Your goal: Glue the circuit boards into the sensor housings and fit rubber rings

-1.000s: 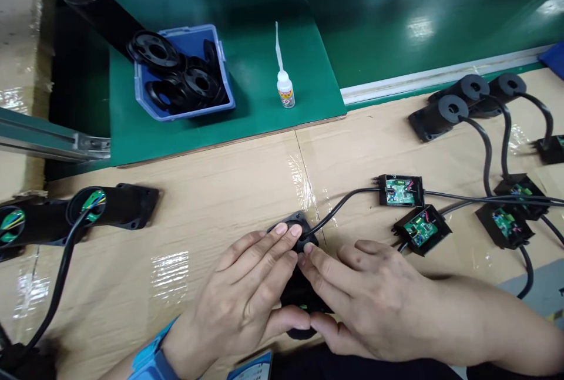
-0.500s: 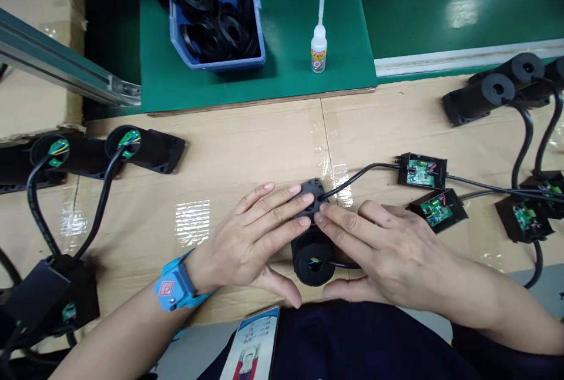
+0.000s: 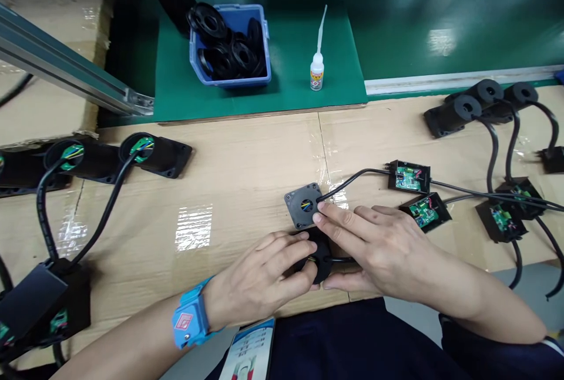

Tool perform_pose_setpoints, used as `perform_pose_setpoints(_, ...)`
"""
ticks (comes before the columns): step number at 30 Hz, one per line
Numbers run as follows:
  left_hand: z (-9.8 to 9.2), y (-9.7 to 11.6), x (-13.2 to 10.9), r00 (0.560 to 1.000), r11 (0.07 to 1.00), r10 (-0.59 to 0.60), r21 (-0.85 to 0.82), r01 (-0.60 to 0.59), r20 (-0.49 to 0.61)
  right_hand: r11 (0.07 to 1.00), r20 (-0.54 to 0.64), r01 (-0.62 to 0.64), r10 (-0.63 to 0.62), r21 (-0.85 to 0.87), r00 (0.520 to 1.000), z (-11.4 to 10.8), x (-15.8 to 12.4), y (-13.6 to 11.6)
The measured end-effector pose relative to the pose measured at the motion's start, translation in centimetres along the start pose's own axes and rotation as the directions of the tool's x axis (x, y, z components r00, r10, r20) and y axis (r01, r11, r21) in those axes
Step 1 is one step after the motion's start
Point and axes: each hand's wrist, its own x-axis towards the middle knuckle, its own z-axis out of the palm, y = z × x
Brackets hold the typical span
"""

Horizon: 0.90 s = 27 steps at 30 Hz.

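Observation:
A black cylindrical housing [image 3: 323, 249], with a round end and coloured wires in its centre hole, stands close to my body on the cardboard. My left hand [image 3: 271, 268] closes round its left side, with thumb and fingers at the round end. Just beyond it, a square flanged housing [image 3: 301, 199] shows its face, with corner holes and coloured wires in the middle. The index and middle fingertips of my right hand [image 3: 374, 245] rest on this flange's lower right edge. That hand's fingers are stretched out, and its thumb lies apart, beside the round end.
Open black boxes with green circuit boards [image 3: 409, 177] lie to the right, joined by cables. More black housings stand at the far right [image 3: 453, 114] and left [image 3: 161, 155]. A blue bin [image 3: 231, 82] of black rings and a small white bottle [image 3: 316, 71] stand on the green board.
My left hand has come off the flange and drawn back to the round-ended housing, where its fingers have curled. My right hand has stayed nearly in place. The view has shifted slightly.

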Motion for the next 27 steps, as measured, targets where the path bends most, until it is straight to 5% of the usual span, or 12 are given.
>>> perform_pose_setpoints(20, -0.7, -0.4, -0.1, 0.995, 0.999, 0.039, -0.001, -0.039, 0.097, 0.999, 0.023, -0.011, 0.010, 0.043, 1.000, 0.3, 0.0, 0.1)
perform_pose_setpoints(27, 0.5, -1.0, 0.2, 1.000, 0.998, -0.005, -0.066, 0.004, -0.021, 0.998, 0.050, -0.005, 0.002, 0.068, 0.999, 0.2, -0.2, 0.3)
